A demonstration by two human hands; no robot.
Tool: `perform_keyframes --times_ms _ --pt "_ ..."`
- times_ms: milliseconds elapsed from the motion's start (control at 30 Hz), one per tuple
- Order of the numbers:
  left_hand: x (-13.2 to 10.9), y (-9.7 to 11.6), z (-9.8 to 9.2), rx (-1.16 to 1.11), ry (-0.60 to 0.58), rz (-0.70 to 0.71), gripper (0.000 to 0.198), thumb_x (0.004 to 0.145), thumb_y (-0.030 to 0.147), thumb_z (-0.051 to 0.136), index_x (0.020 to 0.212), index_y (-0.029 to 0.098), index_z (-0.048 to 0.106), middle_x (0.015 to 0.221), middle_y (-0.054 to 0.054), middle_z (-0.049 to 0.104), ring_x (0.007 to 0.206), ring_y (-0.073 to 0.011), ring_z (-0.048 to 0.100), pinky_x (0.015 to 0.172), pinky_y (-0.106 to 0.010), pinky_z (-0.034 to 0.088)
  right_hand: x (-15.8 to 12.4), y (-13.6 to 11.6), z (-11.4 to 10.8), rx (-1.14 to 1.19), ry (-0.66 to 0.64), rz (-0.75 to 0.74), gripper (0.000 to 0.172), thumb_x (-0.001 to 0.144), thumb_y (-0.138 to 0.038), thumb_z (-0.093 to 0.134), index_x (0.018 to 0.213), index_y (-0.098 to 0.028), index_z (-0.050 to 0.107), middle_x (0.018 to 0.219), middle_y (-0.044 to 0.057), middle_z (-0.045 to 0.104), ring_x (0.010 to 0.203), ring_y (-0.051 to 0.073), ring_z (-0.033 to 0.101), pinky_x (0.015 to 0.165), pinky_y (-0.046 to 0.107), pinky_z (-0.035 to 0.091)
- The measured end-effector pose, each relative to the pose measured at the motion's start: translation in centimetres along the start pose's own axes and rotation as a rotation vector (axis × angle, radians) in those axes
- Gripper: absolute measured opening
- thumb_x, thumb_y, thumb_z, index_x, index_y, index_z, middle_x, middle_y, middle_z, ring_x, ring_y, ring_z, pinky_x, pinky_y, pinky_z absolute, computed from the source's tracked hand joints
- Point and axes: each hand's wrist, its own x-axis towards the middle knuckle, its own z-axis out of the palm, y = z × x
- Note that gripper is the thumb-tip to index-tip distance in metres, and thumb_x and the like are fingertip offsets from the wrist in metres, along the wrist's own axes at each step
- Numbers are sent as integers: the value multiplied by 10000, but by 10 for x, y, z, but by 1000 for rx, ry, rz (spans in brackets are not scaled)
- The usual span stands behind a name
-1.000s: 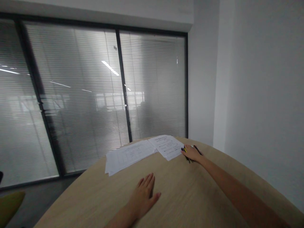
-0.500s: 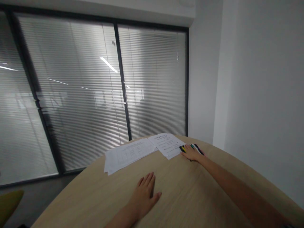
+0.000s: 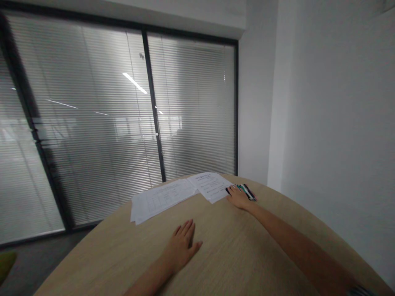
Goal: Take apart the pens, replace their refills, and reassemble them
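My left hand (image 3: 182, 244) lies palm down on the wooden table (image 3: 216, 250), its fingers stretched out and thumb apart, holding nothing. Farther out, my right hand (image 3: 239, 198) reaches over a row of pens (image 3: 248, 192) with its fingers extended. Several pens, black, green and white among them, stick out on its right side. A dark pen end shows by its left fingertips; the parts beneath the fingers are hidden. Touching distance from that hand is a printed sheet (image 3: 209, 188), lying flat.
More white papers (image 3: 163, 201) overlap on the table to the left of the printed sheet. Behind the table's curved far edge stands a glass partition (image 3: 191, 107) with blinds. A white wall (image 3: 333, 123) rises on the right. Part of a yellow-green object (image 3: 6, 265) shows at lower left.
The whole view has shifted a little, so everything sits farther left. A yellow pen seen by my right fingers before is now out of sight. My left hand keeps its pose.
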Motion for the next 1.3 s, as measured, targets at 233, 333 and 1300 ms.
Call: perform_keyframes --times_ms 233,333,1300 --pt "-1 -1 2 13 32 -5 661 819 549 230 1295 99 315 1352 -128 259 1242 -231 242 1010 -394 210 15 28 7 -7 49 117 314 834 -303 476 1115 -161 473 1139 74 493 965 203 514 799 420 430" --pt "-2 0 -1 19 23 -10 654 820 545 228 1298 107 310 1356 -120 246 1244 -230 236 1009 -396 214 17 31 16 -8 40 133 314 834 -303 478 1112 -159 474 1132 74 497 958 201 518 792 416 435" --pt "3 -17 26 74 108 25 644 821 559 236 1299 134 307 1353 -95 274 1227 -251 279 987 -425 268 20 100 14 137 61 46 265 843 -291 463 1083 -184 497 1127 64 503 931 178 526 786 386 445"
